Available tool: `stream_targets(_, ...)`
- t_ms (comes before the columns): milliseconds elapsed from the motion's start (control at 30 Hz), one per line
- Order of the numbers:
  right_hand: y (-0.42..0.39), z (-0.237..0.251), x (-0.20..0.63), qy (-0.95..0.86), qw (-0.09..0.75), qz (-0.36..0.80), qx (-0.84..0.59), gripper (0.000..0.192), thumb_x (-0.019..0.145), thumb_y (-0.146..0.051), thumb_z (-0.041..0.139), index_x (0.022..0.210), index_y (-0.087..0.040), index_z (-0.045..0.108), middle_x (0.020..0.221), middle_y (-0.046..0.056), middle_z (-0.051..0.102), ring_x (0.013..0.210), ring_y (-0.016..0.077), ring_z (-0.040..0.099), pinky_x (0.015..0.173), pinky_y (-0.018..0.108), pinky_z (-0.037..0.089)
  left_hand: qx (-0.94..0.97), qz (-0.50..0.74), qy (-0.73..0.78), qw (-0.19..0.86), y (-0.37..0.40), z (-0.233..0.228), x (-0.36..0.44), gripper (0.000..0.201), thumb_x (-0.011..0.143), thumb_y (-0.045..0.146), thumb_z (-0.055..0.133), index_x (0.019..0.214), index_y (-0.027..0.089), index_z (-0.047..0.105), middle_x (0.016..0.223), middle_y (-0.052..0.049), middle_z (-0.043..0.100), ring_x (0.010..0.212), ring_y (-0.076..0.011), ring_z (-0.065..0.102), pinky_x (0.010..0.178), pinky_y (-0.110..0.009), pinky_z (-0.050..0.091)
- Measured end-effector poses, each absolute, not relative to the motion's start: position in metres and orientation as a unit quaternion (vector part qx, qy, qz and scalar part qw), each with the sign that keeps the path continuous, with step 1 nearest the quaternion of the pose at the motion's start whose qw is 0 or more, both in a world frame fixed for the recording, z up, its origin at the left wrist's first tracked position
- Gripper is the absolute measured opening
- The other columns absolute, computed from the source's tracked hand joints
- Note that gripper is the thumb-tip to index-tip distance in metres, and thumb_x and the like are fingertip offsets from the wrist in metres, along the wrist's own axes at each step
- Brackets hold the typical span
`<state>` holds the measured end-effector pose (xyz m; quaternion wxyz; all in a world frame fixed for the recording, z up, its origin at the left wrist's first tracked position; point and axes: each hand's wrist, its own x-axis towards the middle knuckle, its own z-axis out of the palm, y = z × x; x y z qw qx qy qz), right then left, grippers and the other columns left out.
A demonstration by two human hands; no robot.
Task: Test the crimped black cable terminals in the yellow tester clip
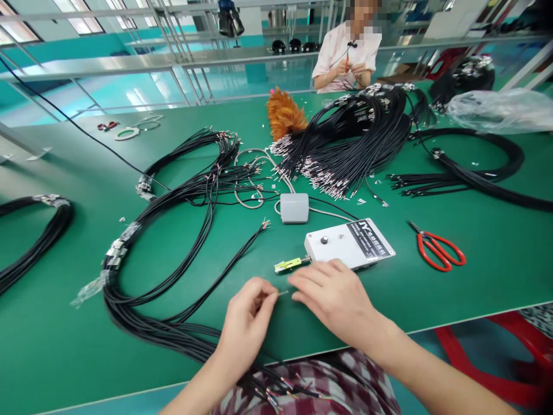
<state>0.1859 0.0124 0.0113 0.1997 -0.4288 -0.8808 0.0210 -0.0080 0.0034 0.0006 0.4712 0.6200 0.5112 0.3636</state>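
My left hand (250, 311) is closed in a pinch near the table's front edge, and a thin pale wire end (283, 293) pokes out past its fingertips. The rest of that wire is hidden by the hand. To its right, my right hand (330, 294) has its fingers stretched out, apart from the wire end and with nothing visible in it. Just beyond it lies a white control box (334, 245) with a black knob and a yellow-green clip (288, 264) on its left side. A bundle of black cables (129, 311) curves in from the left and passes beneath my left forearm.
Red-handled pliers (441, 252) lie at right. A grey plastic block (294, 208) sits behind the box. Farther back are a large pile of black cables (371, 138), an orange duster (284, 112) and a clear plastic bag (503, 110). A person (348, 57) works across the table.
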Motion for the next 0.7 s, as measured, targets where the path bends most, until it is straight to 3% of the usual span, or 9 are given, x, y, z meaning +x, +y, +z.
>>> stream_targets(100,0.026,0.011,0.183,-0.866,0.167,-0.049,-0.469,0.014,0.095,-0.016,0.055,0.105,-0.018,0.065,0.108,0.005,0.072,0.101,0.0201,0.058,0.083,0.036,0.030,0.493,0.391,0.537,0.562,0.016,0.000,-0.009,0.021,0.082,0.033,0.064,0.072,0.018,0.053,0.059,0.005,0.049,0.050,-0.0097,0.040,0.047,-0.021,0.032)
stream_targets(233,0.038,0.005,0.176,-0.862,0.109,-0.093,-0.486,0.013,0.091,-0.013,0.059,0.102,-0.016,0.066,0.105,0.006,0.071,0.099,0.0218,0.057,0.086,0.038,0.028,0.448,0.408,0.534,0.590,0.026,0.000,-0.009,0.025,0.077,0.034,0.069,0.071,0.017,0.052,0.054,0.008,0.045,0.046,-0.0070,0.037,0.046,-0.020,0.027)
stream_targets(500,0.056,0.007,0.175,-0.881,0.053,-0.083,-0.463,0.019,0.091,-0.009,0.055,0.077,-0.019,0.064,0.075,0.001,0.067,0.082,0.0185,0.053,0.084,0.039,0.025,0.428,0.430,0.528,0.594,0.038,-0.003,-0.005,0.026,0.074,0.033,0.072,0.068,0.016,0.053,0.058,0.006,0.049,0.045,-0.0048,0.040,0.045,-0.018,0.028)
stream_targets(700,0.059,0.010,0.175,-0.882,0.047,-0.070,-0.464,0.018,0.090,-0.011,0.057,0.076,-0.019,0.064,0.073,0.000,0.067,0.082,0.0179,0.054,0.084,0.039,0.024,0.429,0.419,0.536,0.594,0.046,-0.008,-0.003,0.025,0.070,0.032,0.072,0.067,0.016,0.053,0.055,0.007,0.049,0.043,-0.0050,0.040,0.044,-0.018,0.027)
